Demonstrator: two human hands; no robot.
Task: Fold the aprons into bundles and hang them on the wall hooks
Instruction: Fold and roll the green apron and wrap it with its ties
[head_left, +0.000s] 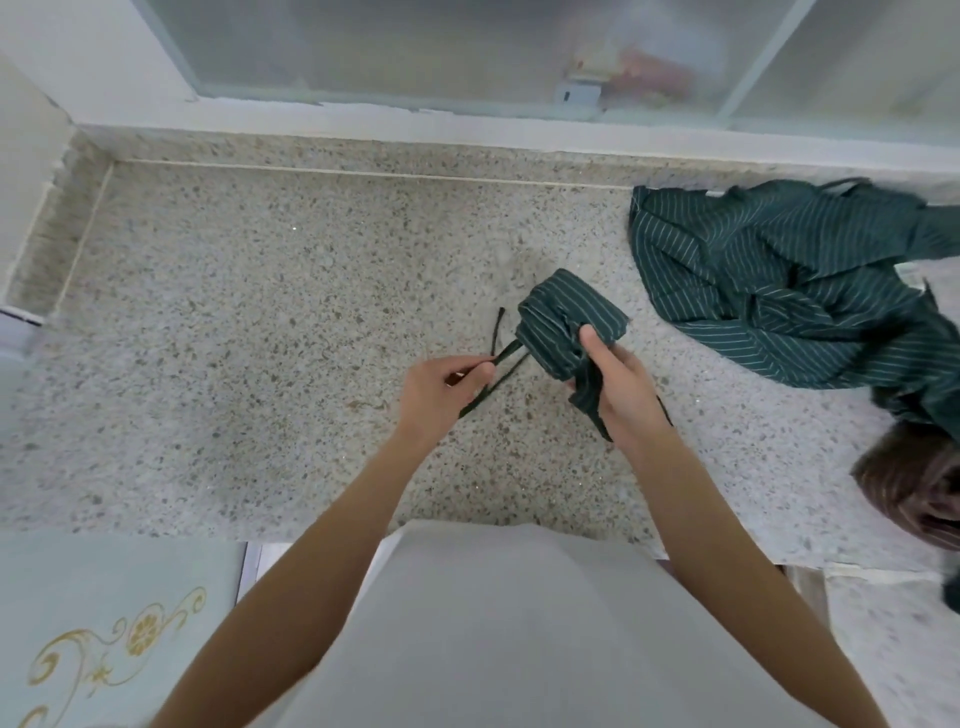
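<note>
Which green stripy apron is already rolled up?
The rolled apron gripped by the right hand. The other green apron lies spread and crumpled on the counter further right.

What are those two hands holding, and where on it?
The right hand grips the rolled green striped apron bundle at its near end; the left hand pinches its dark tie strap.
</note>
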